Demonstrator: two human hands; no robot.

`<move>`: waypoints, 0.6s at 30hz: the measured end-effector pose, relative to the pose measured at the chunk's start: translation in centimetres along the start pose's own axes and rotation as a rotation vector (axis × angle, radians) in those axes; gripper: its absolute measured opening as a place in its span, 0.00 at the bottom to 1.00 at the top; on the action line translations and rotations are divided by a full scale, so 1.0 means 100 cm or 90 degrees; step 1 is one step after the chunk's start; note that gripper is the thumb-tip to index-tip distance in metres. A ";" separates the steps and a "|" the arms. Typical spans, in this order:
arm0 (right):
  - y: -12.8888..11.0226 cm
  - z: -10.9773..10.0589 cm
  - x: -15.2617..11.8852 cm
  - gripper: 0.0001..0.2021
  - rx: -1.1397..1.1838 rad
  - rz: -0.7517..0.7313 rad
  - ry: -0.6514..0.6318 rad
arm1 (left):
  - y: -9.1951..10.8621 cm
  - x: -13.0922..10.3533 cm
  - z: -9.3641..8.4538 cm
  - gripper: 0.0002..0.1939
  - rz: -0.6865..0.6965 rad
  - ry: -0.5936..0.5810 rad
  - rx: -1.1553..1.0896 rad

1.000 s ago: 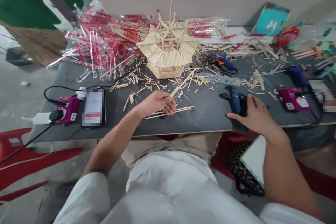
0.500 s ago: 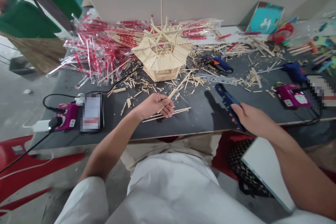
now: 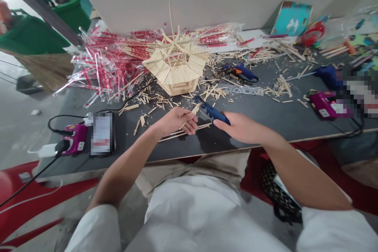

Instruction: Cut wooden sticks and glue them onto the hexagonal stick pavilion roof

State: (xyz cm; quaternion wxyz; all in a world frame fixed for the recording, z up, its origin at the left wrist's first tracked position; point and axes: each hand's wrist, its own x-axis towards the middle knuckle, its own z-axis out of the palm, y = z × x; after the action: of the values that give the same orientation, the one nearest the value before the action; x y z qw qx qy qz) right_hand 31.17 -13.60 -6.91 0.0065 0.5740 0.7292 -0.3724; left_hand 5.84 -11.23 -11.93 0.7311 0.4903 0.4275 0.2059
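My left hand [image 3: 180, 121] is closed in a pinch on thin wooden sticks [image 3: 195, 108], their far ends pointing up and away over the table. A dark blue cutter [image 3: 212, 110], long and flat, is gripped in my right hand [image 3: 240, 126]; its tip reaches close to the stick ends, and I cannot tell if they touch. Loose long sticks [image 3: 203, 126] lie on the table beneath my left hand. Behind both hands stands a small six-sided pavilion model [image 3: 180, 73] made of sticks, with a sloped roof and one tall upright stick.
Plastic-wrapped chopsticks [image 3: 102, 57] pile up at the back left. Cut stick pieces [image 3: 153, 98] litter the table. A blue glue gun [image 3: 242, 72] and clear ruler [image 3: 243, 89] lie behind my right hand. A phone [image 3: 102, 134] and purple power adapters [image 3: 73, 139] with cords flank the work area.
My right hand has swung left with the cutter, bringing its tip up to the sticks. My left hand stays nearly in place, still pinching them. The view has shifted slightly.
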 end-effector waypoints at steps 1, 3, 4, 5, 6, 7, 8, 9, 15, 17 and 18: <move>-0.003 -0.001 0.000 0.16 0.002 -0.001 0.002 | 0.001 0.001 0.001 0.15 -0.002 0.003 0.002; -0.007 -0.001 0.000 0.16 0.005 0.000 0.007 | 0.004 0.001 0.001 0.14 -0.006 0.011 0.004; -0.009 0.000 0.000 0.16 0.005 -0.003 0.009 | 0.006 0.000 0.001 0.14 -0.009 0.016 0.005; -0.010 0.000 0.000 0.15 0.006 -0.007 0.011 | 0.007 0.000 0.001 0.14 -0.014 0.019 0.007; -0.010 0.001 0.000 0.15 0.006 -0.014 0.013 | 0.009 -0.001 0.001 0.13 -0.018 0.023 0.010; -0.010 0.003 0.000 0.15 0.006 -0.021 0.015 | 0.010 -0.002 0.001 0.13 -0.021 0.025 0.012; -0.009 0.004 0.001 0.15 0.006 -0.028 0.017 | 0.011 -0.003 0.000 0.13 -0.023 0.027 0.016; -0.008 0.006 0.002 0.15 0.007 -0.032 0.019 | 0.012 -0.004 0.000 0.13 -0.024 0.028 0.019; -0.004 0.018 0.007 0.18 0.004 -0.029 0.071 | 0.015 -0.004 0.001 0.14 -0.029 0.031 0.043; -0.003 0.023 0.008 0.19 -0.013 -0.014 0.096 | 0.019 -0.004 0.002 0.14 -0.029 0.031 0.054; -0.002 0.026 0.008 0.20 -0.024 -0.006 0.106 | 0.020 -0.004 0.003 0.14 -0.029 0.031 0.059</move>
State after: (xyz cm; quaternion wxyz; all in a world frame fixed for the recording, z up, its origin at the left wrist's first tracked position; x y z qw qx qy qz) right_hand 29.69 -14.36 -9.00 -0.0453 0.5996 0.7367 -0.3094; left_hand 6.13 -10.76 -9.91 0.7016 0.5085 0.4653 0.1807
